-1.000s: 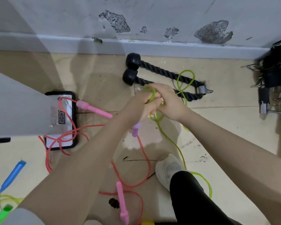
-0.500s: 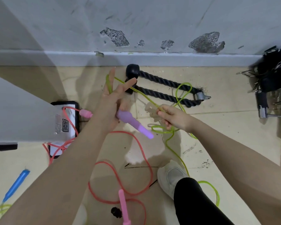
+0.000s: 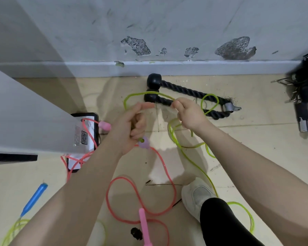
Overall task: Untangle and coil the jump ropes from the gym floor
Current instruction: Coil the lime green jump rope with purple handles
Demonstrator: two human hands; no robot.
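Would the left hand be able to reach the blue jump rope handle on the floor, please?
Probably not right away: the left hand grips the purple handle and green rope, though bare floor surrounds the blue jump rope handle.

The light is even and fairly bright from above me, with no glare. My arms throw soft grey shadows on the floor (image 3: 256, 139) ahead, reaching up the wall (image 3: 167, 23). The wide lens bows the skirting (image 3: 185, 67) and stretches the edges. My fingertips (image 3: 146, 105) smear with motion blur; the far right rack (image 3: 306, 96) is soft.
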